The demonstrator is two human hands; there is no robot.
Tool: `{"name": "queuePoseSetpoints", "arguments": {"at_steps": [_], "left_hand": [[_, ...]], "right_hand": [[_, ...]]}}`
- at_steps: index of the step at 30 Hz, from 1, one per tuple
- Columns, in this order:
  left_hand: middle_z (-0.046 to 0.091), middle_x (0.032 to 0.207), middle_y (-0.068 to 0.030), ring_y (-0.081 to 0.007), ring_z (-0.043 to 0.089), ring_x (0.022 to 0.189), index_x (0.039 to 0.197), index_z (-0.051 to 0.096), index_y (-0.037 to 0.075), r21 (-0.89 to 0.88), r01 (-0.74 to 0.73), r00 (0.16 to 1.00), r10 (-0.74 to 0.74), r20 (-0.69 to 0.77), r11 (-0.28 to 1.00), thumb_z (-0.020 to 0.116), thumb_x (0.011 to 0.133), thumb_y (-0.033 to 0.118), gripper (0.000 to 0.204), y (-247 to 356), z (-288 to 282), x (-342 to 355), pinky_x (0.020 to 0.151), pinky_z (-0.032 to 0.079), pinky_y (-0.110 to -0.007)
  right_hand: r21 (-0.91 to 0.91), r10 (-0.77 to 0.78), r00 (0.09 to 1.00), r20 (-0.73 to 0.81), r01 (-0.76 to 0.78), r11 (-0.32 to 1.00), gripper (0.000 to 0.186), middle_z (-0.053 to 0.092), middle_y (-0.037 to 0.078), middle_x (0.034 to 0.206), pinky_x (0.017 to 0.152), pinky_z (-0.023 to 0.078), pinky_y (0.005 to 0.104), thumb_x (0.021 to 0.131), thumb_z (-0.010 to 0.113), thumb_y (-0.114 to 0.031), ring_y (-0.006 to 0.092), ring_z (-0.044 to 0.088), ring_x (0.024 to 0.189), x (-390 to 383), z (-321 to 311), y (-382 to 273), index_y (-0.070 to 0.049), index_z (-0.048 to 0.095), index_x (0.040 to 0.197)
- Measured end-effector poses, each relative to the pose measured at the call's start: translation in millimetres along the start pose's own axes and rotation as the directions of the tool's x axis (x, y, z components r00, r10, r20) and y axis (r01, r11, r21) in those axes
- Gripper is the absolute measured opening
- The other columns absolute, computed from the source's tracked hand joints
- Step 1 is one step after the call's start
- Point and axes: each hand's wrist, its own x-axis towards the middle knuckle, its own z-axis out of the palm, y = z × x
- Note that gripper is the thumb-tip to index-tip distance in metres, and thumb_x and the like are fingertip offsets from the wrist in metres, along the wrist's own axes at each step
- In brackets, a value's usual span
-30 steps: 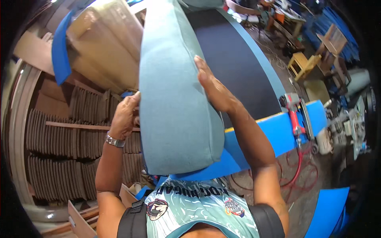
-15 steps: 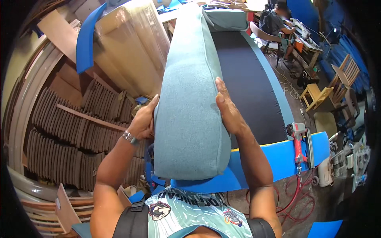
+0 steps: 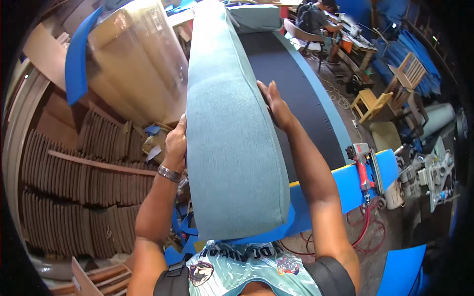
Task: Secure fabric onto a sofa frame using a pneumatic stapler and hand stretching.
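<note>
My left hand (image 3: pixel 176 143) grips the left side of a long pale teal upholstered block (image 3: pixel 232 143), its fingers partly hidden behind the edge. My right hand (image 3: pixel 276 106) rests along the block's right side, fingers stretched out against the fabric and partly hidden. The block runs away from me over a dark panel (image 3: pixel 291 89) with a teal border, beside a shorter teal piece (image 3: pixel 254 19) at the far end. Its near end overlaps a blue padded board (image 3: pixel 345 190), on which a red and silver pneumatic gun (image 3: pixel 363 172) lies to the right, hose attached.
Left are stacked brown slabs (image 3: pixel 79 182), plastic-wrapped panels (image 3: pixel 138 64) and a curved blue sheet (image 3: pixel 79 59). Right are wooden stools (image 3: pixel 368 103), red hose loops (image 3: pixel 375 237) and a loose blue board (image 3: pixel 397 271). A person (image 3: pixel 321 29) sits at a machine in the back.
The block's near end has shifted a little toward me. My right hand sits slightly farther up its side. My left hand stays on the left edge; the view has also shifted.
</note>
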Motion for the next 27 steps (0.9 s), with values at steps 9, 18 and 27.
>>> {"name": "queuePoseSetpoints", "arguments": {"at_steps": [9, 18, 27], "left_hand": [[0.073, 0.115, -0.0093, -0.0124, 0.068, 0.095, 0.136, 0.064, -0.004, -0.105, -0.005, 0.997, 0.013, 0.074, 0.994, 0.048, 0.112, 0.037, 0.050, -42, -16, 23, 0.078, 0.057, -0.029], [0.074, 0.102, -0.0115, -0.0148, 0.063, 0.084, 0.116, 0.071, -0.009, -0.221, -0.019, 1.000, 0.015, -0.022, 0.975, 0.049, 0.111, 0.038, 0.051, -44, -13, 10, 0.074, 0.052, -0.033], [0.075, 0.087, -0.0163, -0.0183, 0.065, 0.077, 0.109, 0.070, -0.011, 0.169, -0.325, 0.933, 0.345, -0.102, 0.930, 0.051, 0.110, 0.031, 0.046, -57, -8, 13, 0.071, 0.052, -0.038]], "right_hand": [[-0.833, 0.077, 0.996, 0.044, -0.006, 0.553, 0.092, 0.012, 0.020, 0.172, 0.130, 0.013, 0.0430, 0.103, 0.012, -0.072, 0.0316, 0.004, 0.161, 105, 29, -62, -0.003, 0.018, 0.165], [-0.936, 0.267, 0.906, 0.329, 0.350, -0.037, 0.113, 0.013, 0.020, 0.172, 0.129, 0.006, 0.0524, 0.092, 0.011, -0.087, 0.0330, 0.004, 0.160, -38, 123, -114, -0.001, 0.015, 0.164], [-0.987, 0.149, 0.977, 0.156, 0.146, 0.071, 0.095, 0.017, 0.017, 0.172, 0.129, 0.010, 0.0545, 0.101, 0.021, -0.074, 0.0289, 0.011, 0.160, 55, 71, -102, -0.003, 0.020, 0.164]]}}
